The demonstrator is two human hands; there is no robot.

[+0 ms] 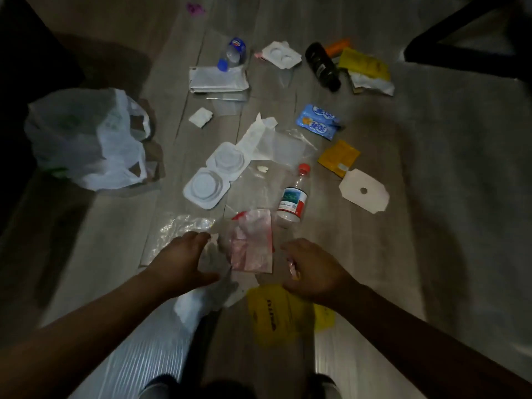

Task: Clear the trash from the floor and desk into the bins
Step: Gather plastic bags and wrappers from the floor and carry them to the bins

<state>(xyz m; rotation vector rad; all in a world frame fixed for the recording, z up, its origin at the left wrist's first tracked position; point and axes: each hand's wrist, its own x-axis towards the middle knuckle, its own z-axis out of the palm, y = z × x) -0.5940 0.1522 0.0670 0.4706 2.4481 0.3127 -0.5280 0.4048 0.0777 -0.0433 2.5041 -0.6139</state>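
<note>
The pink translucent plastic bag (253, 243) lies flat on the grey wooden floor (431, 168), between the left hand (184, 257) and right hand (313, 269). Blur hides whether either grip holds anything. A red-capped clear plastic bottle (293, 197) lies just beyond

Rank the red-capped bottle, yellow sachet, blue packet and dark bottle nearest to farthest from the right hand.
1. Red-capped bottle, just ahead of the right hand.
2. Yellow sachet, farther ahead, slightly right.
3. Blue packet, beyond the sachet.
4. Dark bottle, farthest, at the litter's far end.
</note>
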